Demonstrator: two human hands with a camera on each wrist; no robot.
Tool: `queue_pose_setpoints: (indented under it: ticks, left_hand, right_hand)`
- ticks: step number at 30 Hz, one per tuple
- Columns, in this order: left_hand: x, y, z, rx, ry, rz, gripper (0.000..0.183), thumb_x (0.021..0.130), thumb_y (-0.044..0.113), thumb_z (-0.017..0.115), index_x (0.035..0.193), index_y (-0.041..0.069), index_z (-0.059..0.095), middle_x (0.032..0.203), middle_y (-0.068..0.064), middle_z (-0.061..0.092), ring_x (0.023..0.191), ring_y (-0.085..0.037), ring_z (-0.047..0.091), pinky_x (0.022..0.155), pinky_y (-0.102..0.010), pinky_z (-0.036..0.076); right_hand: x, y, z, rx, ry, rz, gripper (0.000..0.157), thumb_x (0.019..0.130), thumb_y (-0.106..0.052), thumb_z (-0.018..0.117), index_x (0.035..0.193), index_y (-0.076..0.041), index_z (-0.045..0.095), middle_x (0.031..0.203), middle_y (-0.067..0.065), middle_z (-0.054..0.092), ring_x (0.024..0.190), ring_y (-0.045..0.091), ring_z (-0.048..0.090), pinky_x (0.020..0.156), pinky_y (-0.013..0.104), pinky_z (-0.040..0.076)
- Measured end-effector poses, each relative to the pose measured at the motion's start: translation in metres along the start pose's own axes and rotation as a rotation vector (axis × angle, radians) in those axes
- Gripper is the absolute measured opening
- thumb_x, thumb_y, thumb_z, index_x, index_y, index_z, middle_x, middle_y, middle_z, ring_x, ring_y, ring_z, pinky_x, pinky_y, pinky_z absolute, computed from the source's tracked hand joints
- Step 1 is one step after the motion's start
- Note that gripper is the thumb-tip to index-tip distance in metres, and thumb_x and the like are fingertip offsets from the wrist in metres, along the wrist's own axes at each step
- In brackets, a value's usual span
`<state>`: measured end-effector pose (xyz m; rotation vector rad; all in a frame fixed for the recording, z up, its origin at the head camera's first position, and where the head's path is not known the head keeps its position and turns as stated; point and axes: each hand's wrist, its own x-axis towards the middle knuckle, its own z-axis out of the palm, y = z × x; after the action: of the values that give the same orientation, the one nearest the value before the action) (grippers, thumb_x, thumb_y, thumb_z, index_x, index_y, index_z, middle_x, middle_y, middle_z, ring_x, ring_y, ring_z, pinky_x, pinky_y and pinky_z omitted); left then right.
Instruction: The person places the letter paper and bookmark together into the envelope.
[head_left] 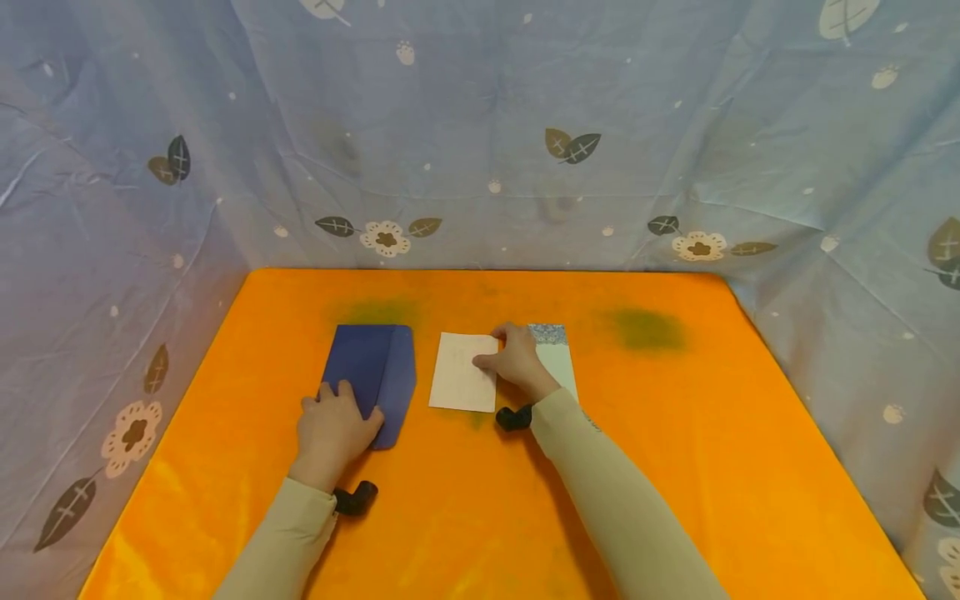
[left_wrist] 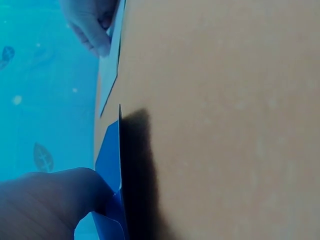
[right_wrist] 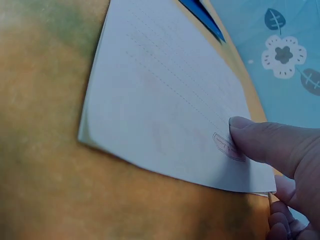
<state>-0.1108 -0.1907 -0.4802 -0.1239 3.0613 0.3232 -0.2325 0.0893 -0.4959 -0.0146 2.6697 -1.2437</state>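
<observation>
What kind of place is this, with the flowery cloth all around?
Perhaps a little paper-craft corner, likely indoors. You can see an orange tabletop, leaf-and-flower cloth hanging behind and at both sides, and a blue envelope and white card being handled.

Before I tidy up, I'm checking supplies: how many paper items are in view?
3: the blue envelope under the left hand, the white paper pinched by the right hand, and the pale green card, partly covered by that hand. More could be hidden beneath.
</observation>
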Motion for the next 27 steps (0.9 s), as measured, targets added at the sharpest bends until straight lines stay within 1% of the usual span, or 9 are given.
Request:
queue_pose_setpoints:
  ticks: [4, 8, 15, 18, 21, 25, 27]
  left_hand:
    - [0.0007, 0.0017, 0.0004, 0.008, 0.004, 0.008, 0.08, 0.089, 0.046, 0.059, 0.136, -0.017, 0.039, 0.13, -0.046, 0.037, 0.103, -0.064, 0.042, 0.079, -0.065, 0.044]
    - [0.0002, 0.0027, -0.0011, 0.017, 0.004, 0.01, 0.08, 0.089, 0.046, 0.059, 0.134, -0.017, 0.039, 0.128, -0.046, 0.038, 0.102, -0.064, 0.043, 0.079, -0.065, 0.044]
    - [-0.0016, 0.0051, -0.0031, 0.018, 0.001, 0.015, 0.08, 0.089, 0.045, 0.059, 0.133, -0.018, 0.04, 0.128, -0.047, 0.038, 0.101, -0.064, 0.043, 0.081, -0.065, 0.042]
    - [-0.0026, 0.0051, -0.0037, 0.02, 0.005, 0.022, 0.08, 0.089, 0.045, 0.059, 0.132, -0.019, 0.04, 0.127, -0.047, 0.039, 0.099, -0.064, 0.044, 0.08, -0.065, 0.042]
    - [-0.0026, 0.0047, -0.0043, 0.02, 0.007, 0.022, 0.079, 0.089, 0.044, 0.059, 0.131, -0.019, 0.041, 0.125, -0.047, 0.04, 0.097, -0.063, 0.044, 0.078, -0.064, 0.042]
    - [-0.0016, 0.0044, -0.0043, 0.013, -0.005, 0.012, 0.078, 0.089, 0.044, 0.059, 0.132, -0.019, 0.04, 0.126, -0.047, 0.039, 0.099, -0.063, 0.043, 0.078, -0.063, 0.042]
    - [-0.0013, 0.0043, -0.0035, 0.007, -0.022, 0.006, 0.079, 0.09, 0.045, 0.058, 0.134, -0.018, 0.038, 0.128, -0.047, 0.037, 0.101, -0.064, 0.042, 0.079, -0.064, 0.043]
  right_hand:
    - [-0.0008, 0.0011, -0.0015, 0.003, -0.004, 0.014, 0.061, 0.077, -0.033, 0.083, 0.123, -0.006, 0.054, 0.139, 0.021, 0.034, 0.127, 0.035, 0.028, 0.102, 0.047, 0.036]
    - [0.0001, -0.0002, -0.0018, -0.001, -0.01, 0.013, 0.06, 0.077, -0.035, 0.082, 0.123, -0.008, 0.056, 0.143, 0.023, 0.031, 0.132, 0.036, 0.024, 0.104, 0.048, 0.034]
    - [-0.0003, -0.002, -0.0026, 0.0, -0.013, 0.033, 0.058, 0.075, -0.033, 0.084, 0.119, -0.008, 0.054, 0.142, 0.023, 0.03, 0.127, 0.035, 0.026, 0.1, 0.046, 0.035]
    - [-0.0006, -0.0023, -0.0025, -0.007, -0.011, 0.036, 0.059, 0.076, -0.034, 0.084, 0.119, -0.008, 0.053, 0.138, 0.022, 0.033, 0.125, 0.035, 0.027, 0.098, 0.046, 0.036]
    - [0.0001, -0.0026, -0.0011, -0.022, 0.005, 0.022, 0.059, 0.076, -0.035, 0.083, 0.118, -0.008, 0.053, 0.131, 0.02, 0.038, 0.119, 0.034, 0.031, 0.093, 0.044, 0.039]
    - [0.0002, -0.0035, 0.0018, -0.042, 0.039, -0.014, 0.059, 0.076, -0.033, 0.084, 0.117, -0.006, 0.052, 0.119, 0.017, 0.047, 0.107, 0.032, 0.04, 0.085, 0.04, 0.044]
    - [-0.0014, -0.0038, 0.0031, -0.042, 0.039, -0.025, 0.059, 0.077, -0.031, 0.083, 0.119, -0.006, 0.05, 0.114, 0.016, 0.051, 0.099, 0.03, 0.046, 0.081, 0.038, 0.045]
